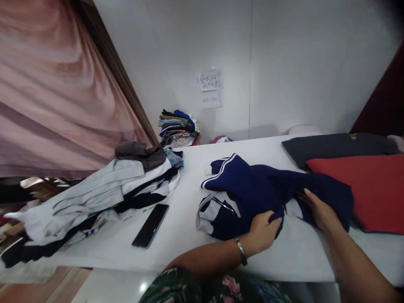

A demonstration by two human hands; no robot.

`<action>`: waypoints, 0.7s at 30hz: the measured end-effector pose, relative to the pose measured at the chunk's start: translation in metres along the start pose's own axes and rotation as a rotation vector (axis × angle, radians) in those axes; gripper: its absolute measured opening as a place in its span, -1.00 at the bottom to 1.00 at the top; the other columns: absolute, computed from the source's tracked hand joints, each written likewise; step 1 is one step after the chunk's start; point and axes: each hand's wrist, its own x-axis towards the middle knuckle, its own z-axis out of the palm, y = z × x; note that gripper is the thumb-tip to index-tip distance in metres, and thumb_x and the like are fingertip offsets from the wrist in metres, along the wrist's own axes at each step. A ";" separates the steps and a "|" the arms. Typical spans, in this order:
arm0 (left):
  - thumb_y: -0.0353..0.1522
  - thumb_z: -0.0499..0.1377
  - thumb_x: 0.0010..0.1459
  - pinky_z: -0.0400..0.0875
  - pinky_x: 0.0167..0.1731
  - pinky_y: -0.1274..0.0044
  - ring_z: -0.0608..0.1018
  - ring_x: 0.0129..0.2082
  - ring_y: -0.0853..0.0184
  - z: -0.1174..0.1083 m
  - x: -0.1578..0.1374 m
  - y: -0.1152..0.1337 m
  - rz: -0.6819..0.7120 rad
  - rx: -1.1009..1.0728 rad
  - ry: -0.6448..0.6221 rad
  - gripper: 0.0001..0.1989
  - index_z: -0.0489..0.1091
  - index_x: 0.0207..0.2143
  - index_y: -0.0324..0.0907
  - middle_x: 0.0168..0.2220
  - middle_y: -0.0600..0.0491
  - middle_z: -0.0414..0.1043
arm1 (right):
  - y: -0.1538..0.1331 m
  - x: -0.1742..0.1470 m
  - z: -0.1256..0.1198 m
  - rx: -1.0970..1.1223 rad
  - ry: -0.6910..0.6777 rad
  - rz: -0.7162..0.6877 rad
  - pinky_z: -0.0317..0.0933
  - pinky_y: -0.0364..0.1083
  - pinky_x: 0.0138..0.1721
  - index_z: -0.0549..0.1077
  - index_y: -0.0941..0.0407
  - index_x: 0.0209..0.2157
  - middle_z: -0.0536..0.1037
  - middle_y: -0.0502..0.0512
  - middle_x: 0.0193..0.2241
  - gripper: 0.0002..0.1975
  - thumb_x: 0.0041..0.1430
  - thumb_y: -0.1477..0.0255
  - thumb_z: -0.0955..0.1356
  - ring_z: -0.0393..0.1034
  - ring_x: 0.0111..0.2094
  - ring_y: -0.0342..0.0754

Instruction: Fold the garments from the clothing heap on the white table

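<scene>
A navy-blue garment (252, 181) with white double-stripe trim and light grey panels lies bunched on the white table, one long part stretching to the right. Near its lower middle, my left hand (264, 230) is closed on a pinched fold of the cloth; a silver bracelet circles that wrist. My right hand (318, 210) grips the garment farther right, thumb on top, with its other fingers partly hidden in the fabric. A light grey patch of cloth shows between the two hands.
To the left are a heap of mixed clothes (104, 189) and a black phone (150, 225). Red folded cloth (362, 189) and dark grey cloth (334, 147) lie right. A folded clothes stack (178, 128) stands by the wall, below handwritten paper notes (211, 81).
</scene>
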 end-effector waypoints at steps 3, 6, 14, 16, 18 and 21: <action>-0.10 0.08 0.12 0.30 -0.43 0.53 0.28 -0.53 0.44 0.003 -0.016 0.005 0.105 0.044 -0.087 -0.64 0.33 -0.53 -0.19 -0.59 0.15 0.21 | 0.002 0.000 -0.006 -0.013 -0.043 -0.024 0.42 -0.02 -0.06 0.56 0.08 -0.25 0.63 0.10 -0.22 -0.68 -0.02 0.20 0.45 0.49 -0.07 0.09; -0.11 0.13 0.13 0.36 -0.39 0.54 0.38 -0.47 0.41 -0.012 -0.022 0.023 0.053 -0.120 -0.139 -0.65 0.42 -0.41 -0.24 -0.52 0.10 0.36 | -0.003 -0.001 -0.009 -0.017 -0.056 0.006 0.45 -0.05 -0.21 0.56 0.12 -0.28 0.64 0.14 -0.31 -0.68 0.07 0.16 0.41 0.53 -0.20 0.07; -0.07 0.03 0.27 0.38 0.07 0.39 0.54 -0.03 0.27 -0.221 0.003 0.094 0.452 -0.739 0.706 -0.58 0.46 -0.14 -0.19 -0.14 -0.01 0.55 | -0.034 -0.007 -0.014 0.489 0.114 -0.067 0.45 -0.18 -0.34 0.40 0.09 -0.29 0.57 0.11 -0.31 -0.78 0.35 0.34 0.19 0.54 -0.27 -0.11; -0.10 -0.11 0.35 0.39 0.06 0.42 0.55 -0.06 0.32 -0.273 0.003 0.086 0.481 -0.838 0.850 -0.54 0.43 -0.09 -0.21 -0.16 0.01 0.57 | -0.037 -0.006 -0.017 0.551 0.174 -0.015 0.45 -0.19 -0.34 0.38 0.11 -0.30 0.54 0.16 -0.34 -0.72 0.38 0.32 0.13 0.52 -0.33 -0.13; -0.18 -0.17 0.39 0.39 0.05 0.48 0.56 -0.07 0.37 -0.304 -0.005 0.063 0.380 -0.865 0.999 -0.56 0.41 -0.01 -0.18 -0.17 0.06 0.57 | -0.039 -0.006 -0.021 0.592 0.213 0.028 0.45 -0.20 -0.37 0.39 0.12 -0.31 0.50 0.14 -0.40 -0.68 0.39 0.30 0.11 0.48 -0.38 -0.14; -0.22 -0.18 0.39 0.43 -0.01 0.52 0.58 -0.14 0.39 -0.315 -0.025 0.012 0.151 -0.955 1.118 -0.55 0.40 0.03 -0.20 -0.23 0.04 0.59 | -0.039 -0.006 -0.024 0.634 0.235 0.057 0.43 -0.20 -0.46 0.42 0.08 -0.35 0.44 0.07 -0.50 -0.65 0.37 0.27 0.12 0.43 -0.47 -0.16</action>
